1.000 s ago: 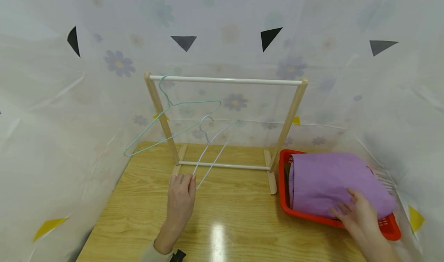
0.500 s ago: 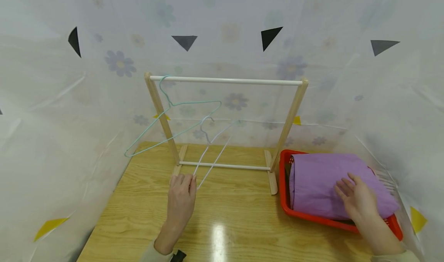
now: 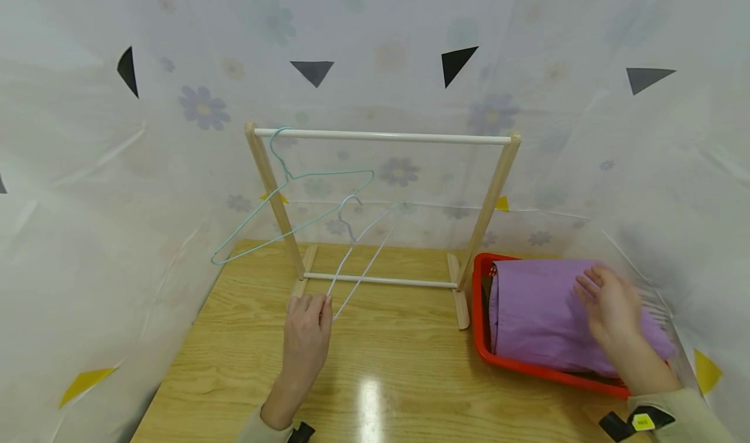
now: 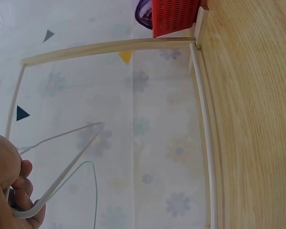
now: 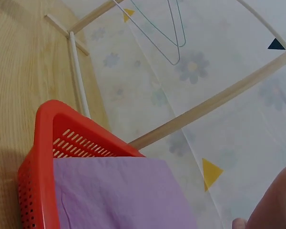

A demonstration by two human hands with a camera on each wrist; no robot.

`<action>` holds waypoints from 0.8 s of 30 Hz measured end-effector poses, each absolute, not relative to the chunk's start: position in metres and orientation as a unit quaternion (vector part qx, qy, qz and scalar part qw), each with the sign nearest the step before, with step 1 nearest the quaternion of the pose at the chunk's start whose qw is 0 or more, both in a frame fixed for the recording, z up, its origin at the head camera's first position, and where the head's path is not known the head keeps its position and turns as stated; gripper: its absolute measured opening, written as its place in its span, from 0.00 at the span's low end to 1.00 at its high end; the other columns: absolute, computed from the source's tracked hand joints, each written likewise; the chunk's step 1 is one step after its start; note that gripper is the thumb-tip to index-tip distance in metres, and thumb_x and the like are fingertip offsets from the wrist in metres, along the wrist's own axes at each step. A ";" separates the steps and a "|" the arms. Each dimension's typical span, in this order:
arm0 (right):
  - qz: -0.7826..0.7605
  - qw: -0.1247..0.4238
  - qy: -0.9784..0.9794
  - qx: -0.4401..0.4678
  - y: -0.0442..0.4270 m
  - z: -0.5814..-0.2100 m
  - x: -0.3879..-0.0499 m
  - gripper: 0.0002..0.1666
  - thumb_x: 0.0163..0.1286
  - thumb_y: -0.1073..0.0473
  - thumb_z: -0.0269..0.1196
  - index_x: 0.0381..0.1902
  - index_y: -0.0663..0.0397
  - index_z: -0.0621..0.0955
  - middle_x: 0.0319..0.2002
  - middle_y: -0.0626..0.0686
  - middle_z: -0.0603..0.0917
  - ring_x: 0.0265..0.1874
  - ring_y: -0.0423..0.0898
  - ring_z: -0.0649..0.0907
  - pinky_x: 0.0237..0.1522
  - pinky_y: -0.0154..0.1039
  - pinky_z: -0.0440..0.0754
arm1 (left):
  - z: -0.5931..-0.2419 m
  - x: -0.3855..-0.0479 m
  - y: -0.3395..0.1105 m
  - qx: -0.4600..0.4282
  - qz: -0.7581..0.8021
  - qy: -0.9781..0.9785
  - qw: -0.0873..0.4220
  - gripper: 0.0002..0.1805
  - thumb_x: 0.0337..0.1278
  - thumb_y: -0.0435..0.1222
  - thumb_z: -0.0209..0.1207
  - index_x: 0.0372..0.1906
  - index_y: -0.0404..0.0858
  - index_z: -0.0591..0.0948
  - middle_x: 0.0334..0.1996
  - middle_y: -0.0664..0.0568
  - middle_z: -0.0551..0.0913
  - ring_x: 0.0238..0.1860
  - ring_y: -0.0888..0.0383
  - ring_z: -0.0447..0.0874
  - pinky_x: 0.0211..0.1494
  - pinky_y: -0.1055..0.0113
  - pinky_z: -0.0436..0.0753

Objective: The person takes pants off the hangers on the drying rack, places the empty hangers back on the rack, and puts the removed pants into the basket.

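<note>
My left hand grips one corner of a white wire hanger, whose hook points up in front of the rack. In the left wrist view, curled fingers wrap the bent end of that hanger. My right hand is over a folded purple cloth, fingers loosely bent and holding nothing; whether it touches the cloth I cannot tell. The cloth lies in a red plastic basket at the right. Only a bit of the right hand shows in the right wrist view.
A wooden rack with a white top bar stands at the back of the wood-grain table. From the bar's left end hangs a green wire hanger. The basket's left rim sits close to the rack's right foot.
My right hand has moved from the cloth's front edge farther back over it. The left hand and the white hanger have stayed in place.
</note>
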State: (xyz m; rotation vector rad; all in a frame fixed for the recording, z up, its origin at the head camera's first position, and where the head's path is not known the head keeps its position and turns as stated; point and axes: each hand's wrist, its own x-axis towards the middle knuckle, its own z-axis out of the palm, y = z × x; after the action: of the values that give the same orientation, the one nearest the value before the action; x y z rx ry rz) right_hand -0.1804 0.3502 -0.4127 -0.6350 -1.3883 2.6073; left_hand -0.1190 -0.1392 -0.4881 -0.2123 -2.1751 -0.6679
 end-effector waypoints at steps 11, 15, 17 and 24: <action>0.746 0.083 -0.646 -0.140 0.357 -0.419 -0.207 0.06 0.77 0.57 0.64 0.44 0.35 0.83 0.37 0.31 0.86 0.38 0.28 0.84 0.40 0.21 0.81 | -0.485 -0.119 -0.138 -0.083 -0.264 -0.868 0.412 0.07 0.63 0.26 0.67 0.30 0.33 0.81 0.19 0.49 0.75 0.26 0.58 0.62 0.29 0.68 0.64; 0.588 0.090 -0.800 -0.077 0.363 -0.427 -0.213 0.10 0.78 0.49 0.64 0.54 0.31 0.82 0.41 0.19 0.80 0.43 0.21 0.78 0.42 0.17 0.74 | -0.486 -0.119 -0.138 -0.082 -0.264 -0.869 0.411 0.07 0.63 0.26 0.67 0.30 0.33 0.81 0.19 0.49 0.75 0.26 0.59 0.61 0.29 0.69 0.64; 0.497 0.115 -0.860 -0.037 0.364 -0.431 -0.216 0.16 0.78 0.46 0.64 0.59 0.38 0.83 0.42 0.15 0.78 0.44 0.17 0.76 0.44 0.16 0.71 | -0.486 -0.119 -0.138 -0.082 -0.266 -0.868 0.412 0.08 0.63 0.26 0.67 0.29 0.34 0.81 0.19 0.49 0.75 0.26 0.58 0.62 0.29 0.69 0.65; 0.330 0.125 -0.932 0.082 0.366 -0.445 -0.224 0.26 0.78 0.47 0.64 0.66 0.56 0.81 0.62 0.58 0.84 0.61 0.34 0.79 0.68 0.39 0.76 | -0.486 -0.119 -0.137 -0.088 -0.267 -0.866 0.413 0.08 0.63 0.25 0.66 0.29 0.34 0.81 0.20 0.49 0.76 0.26 0.58 0.63 0.30 0.68 0.65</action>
State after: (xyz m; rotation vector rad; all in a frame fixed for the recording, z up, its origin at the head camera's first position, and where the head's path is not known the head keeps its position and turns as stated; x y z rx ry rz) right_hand -0.2244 0.3655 -0.4447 0.2393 -2.7150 0.9623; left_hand -0.1188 -0.1374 -0.4859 -0.2201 -2.1787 -0.6708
